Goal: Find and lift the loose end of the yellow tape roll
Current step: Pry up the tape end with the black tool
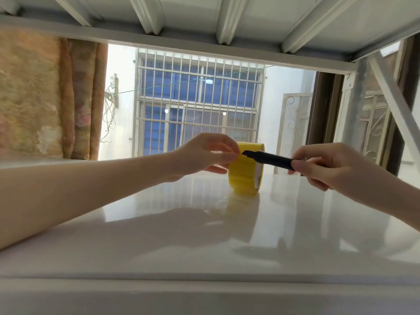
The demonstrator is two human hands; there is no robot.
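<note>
On white shelf (204, 235), left hand (204, 153) pinches yellow tape roll (244, 173).

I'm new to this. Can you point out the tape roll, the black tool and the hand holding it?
yellow tape roll (243, 178): head view, outer band.
black tool (268, 158): head view, mid-body.
right hand (327, 165): head view, knuckles.

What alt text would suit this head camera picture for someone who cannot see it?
A yellow tape roll stands on edge on a glossy white table; the left hand pinches at its top, while the right hand holds a black tool pointed at it.
</note>
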